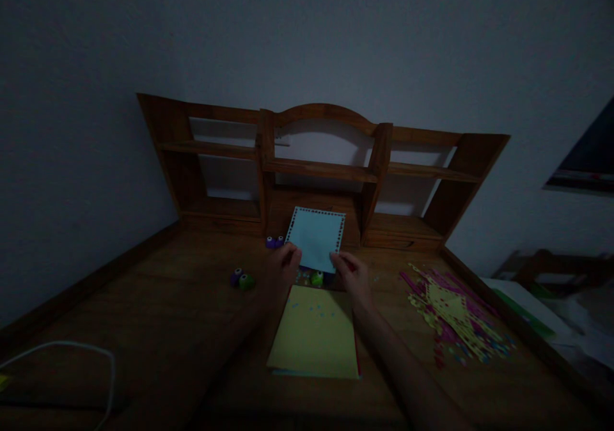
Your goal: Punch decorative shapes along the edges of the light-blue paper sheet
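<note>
The light-blue sheet (315, 236) is held up over the surface (192, 290), its hole-patterned edges facing the wearer. The left hand (285, 263) pinches it near the lower left corner and the right hand (354, 275) near the lower right, fingers clamped on the paper at both, probably to keep it flat and the pattern clear. Beneath, the yellow paper stack (311, 348) lies squarely before the wearer, perhaps as a work pad; small blue scraps dot it. The punched strips (451, 306), yellow and pink, are heaped to the right, seemingly out of the way. In this dim light, the green gadget (316, 278) just behind the stack may be a craft punch. The wooden hutch (321, 171) has open compartments and a closed drawer (403, 243), contents hidden.
</note>
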A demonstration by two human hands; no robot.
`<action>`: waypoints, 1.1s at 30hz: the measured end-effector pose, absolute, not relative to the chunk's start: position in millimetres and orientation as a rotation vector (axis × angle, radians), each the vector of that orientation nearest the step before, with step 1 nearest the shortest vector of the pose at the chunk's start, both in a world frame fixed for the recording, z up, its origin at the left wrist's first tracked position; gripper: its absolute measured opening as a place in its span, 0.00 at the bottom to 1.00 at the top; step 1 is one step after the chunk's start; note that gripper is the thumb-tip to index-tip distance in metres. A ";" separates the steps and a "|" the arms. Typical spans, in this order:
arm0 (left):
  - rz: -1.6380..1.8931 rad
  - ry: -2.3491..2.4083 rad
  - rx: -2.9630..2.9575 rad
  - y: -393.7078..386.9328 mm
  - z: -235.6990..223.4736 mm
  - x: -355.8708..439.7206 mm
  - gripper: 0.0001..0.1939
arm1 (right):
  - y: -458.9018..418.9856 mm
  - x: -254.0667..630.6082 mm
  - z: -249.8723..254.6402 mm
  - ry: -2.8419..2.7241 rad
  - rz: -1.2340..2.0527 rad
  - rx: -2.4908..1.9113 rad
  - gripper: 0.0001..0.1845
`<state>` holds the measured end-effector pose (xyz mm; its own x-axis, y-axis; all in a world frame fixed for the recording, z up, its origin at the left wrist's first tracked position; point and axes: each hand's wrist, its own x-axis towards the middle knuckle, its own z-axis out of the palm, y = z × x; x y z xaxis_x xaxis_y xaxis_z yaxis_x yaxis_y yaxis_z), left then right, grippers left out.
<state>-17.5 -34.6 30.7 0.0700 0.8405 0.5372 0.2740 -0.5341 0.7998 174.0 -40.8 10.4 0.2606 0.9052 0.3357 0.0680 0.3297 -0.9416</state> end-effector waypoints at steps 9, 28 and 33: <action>1.045 0.740 1.579 -23.8 19.0 -8.9 0.24 | -45.6 174.9 24.1 -0.924 1.052 -0.850 0.15; 0.913 0.911 1.402 -41.1 26.1 -5.5 0.24 | -38.3 176.7 16.1 -0.777 1.333 -0.734 0.14; 1.038 0.903 1.313 -38.0 24.5 -1.2 0.23 | -40.6 174.0 15.2 -0.876 1.286 -0.841 0.14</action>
<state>-1.2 -38.0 24.5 0.3064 0.9506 0.0505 -0.0820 -0.0265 0.9963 174.0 -40.6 15.2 0.0739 0.9947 0.0718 -0.4315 0.0968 -0.8969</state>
